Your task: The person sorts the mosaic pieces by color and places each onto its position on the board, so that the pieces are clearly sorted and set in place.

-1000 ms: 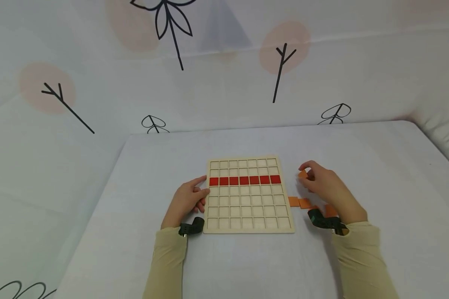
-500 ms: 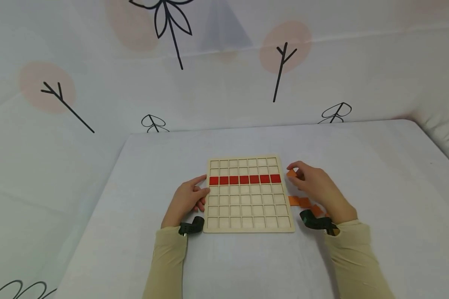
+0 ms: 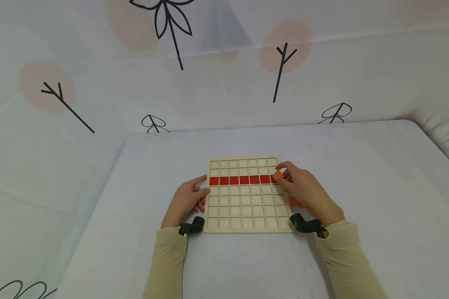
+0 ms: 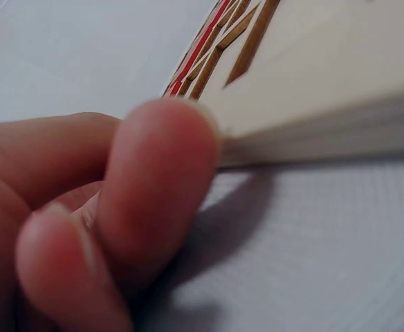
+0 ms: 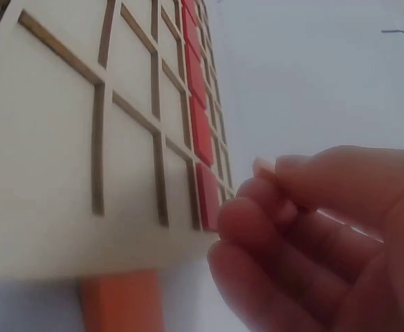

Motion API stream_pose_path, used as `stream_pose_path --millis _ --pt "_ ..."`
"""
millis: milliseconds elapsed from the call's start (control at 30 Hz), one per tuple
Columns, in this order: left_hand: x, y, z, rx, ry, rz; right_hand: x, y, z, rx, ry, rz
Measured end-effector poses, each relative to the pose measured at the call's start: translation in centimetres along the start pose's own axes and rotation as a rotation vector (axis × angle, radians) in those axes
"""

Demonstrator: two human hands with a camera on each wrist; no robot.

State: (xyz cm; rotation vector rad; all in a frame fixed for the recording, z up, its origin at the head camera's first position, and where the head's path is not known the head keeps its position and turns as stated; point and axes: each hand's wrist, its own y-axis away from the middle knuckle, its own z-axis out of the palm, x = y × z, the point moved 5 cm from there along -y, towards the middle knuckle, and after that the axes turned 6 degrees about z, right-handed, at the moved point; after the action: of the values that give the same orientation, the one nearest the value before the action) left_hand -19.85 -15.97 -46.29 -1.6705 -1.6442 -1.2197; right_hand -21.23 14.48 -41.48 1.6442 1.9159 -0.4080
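Observation:
A pale wooden board [image 3: 247, 212] with a grid of square recesses lies on the white-covered table. One row of it is filled with red square tiles [image 3: 244, 180]. My right hand [image 3: 307, 187] pinches an orange tile [image 3: 278, 175] between thumb and fingers, over the right end of the red row. In the right wrist view only a small corner of that tile [image 5: 261, 167] shows past the fingertips. At the board's left edge, my left hand [image 3: 184, 200] rests with index finger and thumb touching the side; its other fingers are loosely bent.
More orange tiles [image 3: 294, 202] lie on the table against the board's right edge, partly hidden under the right forearm. A dark wrist camera [image 3: 191, 226] sits on the left wrist and another camera [image 3: 303, 224] on the right. A patterned cloth [image 3: 224, 83] hangs behind.
My right hand has moved left with the orange tile, from beside the board to over the right end of the red row. The left hand and board have stayed put.

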Motion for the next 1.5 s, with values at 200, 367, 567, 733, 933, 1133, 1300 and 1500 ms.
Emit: stream_pose_path --millis 200,367,567,733,933,1133,1300,1500 --pt "0.1 0.1 -0.3 0.006 0.008 0.010 -1.2 -0.1 0.5 -0.007 -0.038 -0.048" --pt "0.1 0.2 -0.4 0.009 0.015 0.005 -2.2 -0.2 1.3 -0.032 -0.083 -0.054" --pt "-0.1 0.1 -0.5 0.010 0.020 -0.006 -3.5 -0.3 2.4 -0.045 -0.091 -0.058" --pt "-0.2 0.1 -0.8 0.010 0.016 -0.003 -4.5 -0.4 3.7 -0.084 -0.126 -0.075" --pt "-0.2 0.1 -0.9 0.002 0.014 0.002 -5.8 -0.1 4.8 -0.104 -0.155 -0.121" --pt "-0.2 0.0 -0.9 -0.002 0.009 -0.001 -6.8 0.2 6.1 -0.136 -0.155 -0.158" --pt "-0.3 -0.1 -0.7 0.001 0.007 0.001 -7.3 0.5 6.8 -0.145 -0.175 -0.150" --pt "-0.4 -0.4 -0.4 -0.002 0.002 0.009 -7.5 0.4 7.3 -0.122 -0.166 -0.144"
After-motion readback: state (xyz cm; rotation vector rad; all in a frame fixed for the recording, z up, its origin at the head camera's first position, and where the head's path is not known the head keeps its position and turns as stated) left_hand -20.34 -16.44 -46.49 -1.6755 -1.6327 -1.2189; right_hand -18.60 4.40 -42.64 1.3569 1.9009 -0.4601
